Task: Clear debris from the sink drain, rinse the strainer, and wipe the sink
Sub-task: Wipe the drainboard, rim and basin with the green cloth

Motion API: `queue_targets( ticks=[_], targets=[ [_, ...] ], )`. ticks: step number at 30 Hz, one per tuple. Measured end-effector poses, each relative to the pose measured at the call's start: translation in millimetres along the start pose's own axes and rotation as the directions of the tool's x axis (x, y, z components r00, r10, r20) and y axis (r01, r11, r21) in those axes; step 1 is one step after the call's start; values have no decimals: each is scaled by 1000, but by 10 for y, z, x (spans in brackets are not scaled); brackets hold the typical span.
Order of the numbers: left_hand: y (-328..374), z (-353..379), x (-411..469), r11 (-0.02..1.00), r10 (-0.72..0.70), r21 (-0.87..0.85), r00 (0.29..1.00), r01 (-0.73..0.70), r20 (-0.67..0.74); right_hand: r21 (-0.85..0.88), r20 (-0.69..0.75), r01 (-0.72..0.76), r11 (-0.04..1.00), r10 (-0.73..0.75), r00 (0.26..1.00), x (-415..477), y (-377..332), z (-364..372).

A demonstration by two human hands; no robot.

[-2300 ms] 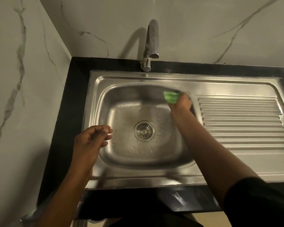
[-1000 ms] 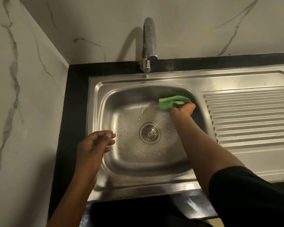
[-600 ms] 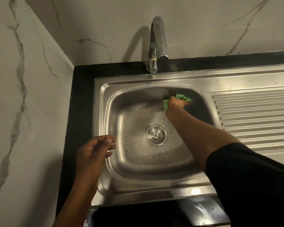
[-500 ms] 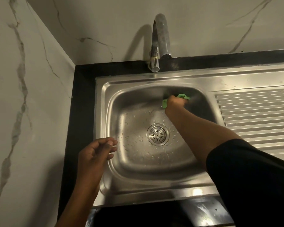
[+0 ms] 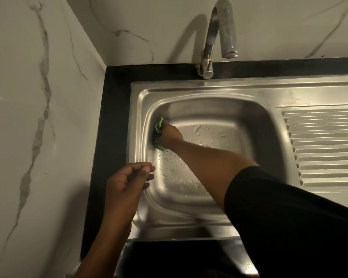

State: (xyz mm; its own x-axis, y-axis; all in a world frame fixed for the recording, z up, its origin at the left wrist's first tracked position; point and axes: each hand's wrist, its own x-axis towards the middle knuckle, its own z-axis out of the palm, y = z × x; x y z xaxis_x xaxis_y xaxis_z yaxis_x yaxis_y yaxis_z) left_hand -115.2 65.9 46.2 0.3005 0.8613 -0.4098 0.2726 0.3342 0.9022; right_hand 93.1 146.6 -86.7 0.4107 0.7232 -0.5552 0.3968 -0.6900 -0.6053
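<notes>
The stainless steel sink (image 5: 249, 117) has water drops on its floor. My right hand (image 5: 170, 135) reaches across the basin and holds a green cloth (image 5: 158, 128) against the basin's left wall. My right forearm covers nearly all of the drain strainer (image 5: 206, 145); only a sliver of its rim shows. My left hand (image 5: 130, 183) hovers over the sink's left rim with fingers loosely curled, thumb near the fingertips, holding nothing that I can see.
A chrome tap (image 5: 217, 37) curves over the back rim. A ribbed draining board (image 5: 321, 147) lies right of the basin. A black counter (image 5: 113, 117) frames the sink, with marble walls at the left and back.
My right hand has swept the green cloth from the basin's back right wall across to its left wall. The view has shifted closer and left. My left hand has stayed by the left rim.
</notes>
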Motion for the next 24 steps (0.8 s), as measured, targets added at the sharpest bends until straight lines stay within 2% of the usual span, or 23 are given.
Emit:
queue_targets(
  ticks=[3, 6, 7, 10, 14, 19, 21, 24],
  targets=[
    [-5, 5, -7, 1000, 1, 2, 1000, -1, 2, -377, 128, 235, 896, -200, 971, -104, 156, 46],
    [-17, 24, -19, 1000, -1, -7, 1000, 1, 10, -580, 316, 411, 703, -271, 909, -310, 269, 95],
    [-13, 34, -21, 1000, -3, -15, 1000, 3, 11, -593, 370, 446, 671, -265, 890, -400, 286, 101],
    [7, 56, -15, 1000, -5, -28, 1000, 6, 8, -600, 459, 452, 660, -178, 870, -670, 332, 210],
    [25, 70, -48, 1000, 12, -23, 1000, -12, 11, -660, 547, 559, 501, -190, 816, -1028, 433, 385],
    [44, 103, -128, 999, 24, -45, 1000, -23, 13, -602, 744, 757, 254, -165, 647, -1256, 735, 64],
    [45, 121, -144, 998, 16, -56, 1000, -16, 8, -582, 796, 801, 141, -101, 597, -1303, 852, -113],
    [18, 140, -144, 998, 7, -64, 1000, -7, 1, -544, 839, 838, 38, 28, 543, -1329, 976, -392]
  ],
)
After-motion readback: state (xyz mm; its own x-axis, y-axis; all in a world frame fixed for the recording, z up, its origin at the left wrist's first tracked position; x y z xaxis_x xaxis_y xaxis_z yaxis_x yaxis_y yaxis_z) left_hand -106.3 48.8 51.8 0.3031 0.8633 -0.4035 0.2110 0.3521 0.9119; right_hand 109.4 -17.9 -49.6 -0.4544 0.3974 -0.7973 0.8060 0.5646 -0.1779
